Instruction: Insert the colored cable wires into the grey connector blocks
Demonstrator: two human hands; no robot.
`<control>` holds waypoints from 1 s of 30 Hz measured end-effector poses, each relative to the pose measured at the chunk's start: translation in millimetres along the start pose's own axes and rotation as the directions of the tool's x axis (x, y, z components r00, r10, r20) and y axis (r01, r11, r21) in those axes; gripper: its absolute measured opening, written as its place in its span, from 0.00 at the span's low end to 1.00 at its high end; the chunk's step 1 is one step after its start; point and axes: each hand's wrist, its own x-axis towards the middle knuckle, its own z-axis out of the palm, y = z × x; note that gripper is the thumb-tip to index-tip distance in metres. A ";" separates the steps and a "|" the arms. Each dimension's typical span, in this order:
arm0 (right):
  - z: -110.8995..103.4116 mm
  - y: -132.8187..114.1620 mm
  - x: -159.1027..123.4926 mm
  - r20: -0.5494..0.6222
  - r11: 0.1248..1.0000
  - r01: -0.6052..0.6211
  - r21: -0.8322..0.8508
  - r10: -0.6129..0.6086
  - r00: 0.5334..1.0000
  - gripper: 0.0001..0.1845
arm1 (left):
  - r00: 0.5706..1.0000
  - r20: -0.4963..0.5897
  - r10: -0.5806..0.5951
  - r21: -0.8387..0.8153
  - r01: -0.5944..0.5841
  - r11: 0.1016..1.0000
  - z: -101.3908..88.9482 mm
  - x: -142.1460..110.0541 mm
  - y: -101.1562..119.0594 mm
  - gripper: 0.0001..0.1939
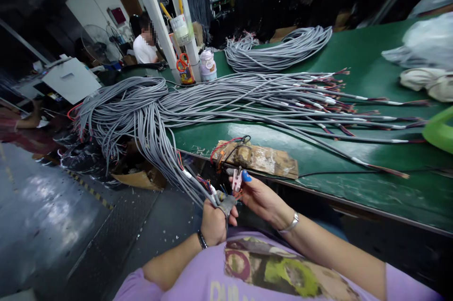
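My left hand (pixel 213 222), with worn grey wrapping on its fingers, is closed around the ends of several grey cables (pixel 193 182) at the table's front edge. Thin coloured wires (pixel 204 183) fan out from the cable ends beside it. My right hand (pixel 264 201), blue at the thumb tip, pinches a small pink clip (pixel 236 181) just right of the left hand. Orange wire ends (pixel 239 194) show under the clip; whether the clip grips them I cannot tell. The cables run up to a large grey bundle (pixel 123 98) draped over the table's left end.
On the green table (pixel 354 188) lie stripped cable ends (pixel 329 98), a coiled cable bundle (pixel 279 48), and a wooden board (pixel 272 162) with a small wired device. A lilac bottle (pixel 207 65) and orange-handled scissors (pixel 183 62) stand by white posts. Another person (pixel 144 46) sits behind.
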 end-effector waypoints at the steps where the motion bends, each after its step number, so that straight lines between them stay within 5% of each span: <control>1: -0.2 0.8 0.0 0.000 1.000 0.001 0.001 -0.001 1.000 0.15 | 1.000 -0.001 -0.001 0.002 0.001 1.000 -0.2 0.2 -0.5 0.18; 9: -13.7 4.8 -0.3 0.105 0.996 -0.082 0.027 0.079 0.991 0.19 | 1.000 0.006 0.029 -0.037 -0.029 0.999 -11.2 -5.9 -2.9 0.19; 15: -21.2 -10.6 -4.9 0.163 0.892 -0.278 -0.356 0.352 0.922 0.27 | 0.997 0.054 0.052 0.076 -0.056 0.996 -26.3 -8.8 -12.6 0.19; 21: -13.6 -22.2 -7.2 0.199 0.766 -0.127 -0.630 0.317 0.927 0.20 | 0.982 0.188 -0.030 0.260 -0.020 0.965 -22.6 -10.5 0.6 0.19; 26: -6.2 -22.0 -10.9 0.265 0.636 -0.011 -0.772 0.337 0.903 0.18 | 0.886 0.384 -0.258 0.417 0.083 0.905 -18.8 -7.0 8.5 0.19; 30: -12.1 -18.1 -15.1 0.219 0.693 -0.013 -0.720 0.245 0.945 0.20 | 0.914 0.339 -0.221 0.343 0.098 0.934 -22.7 -2.1 -1.1 0.18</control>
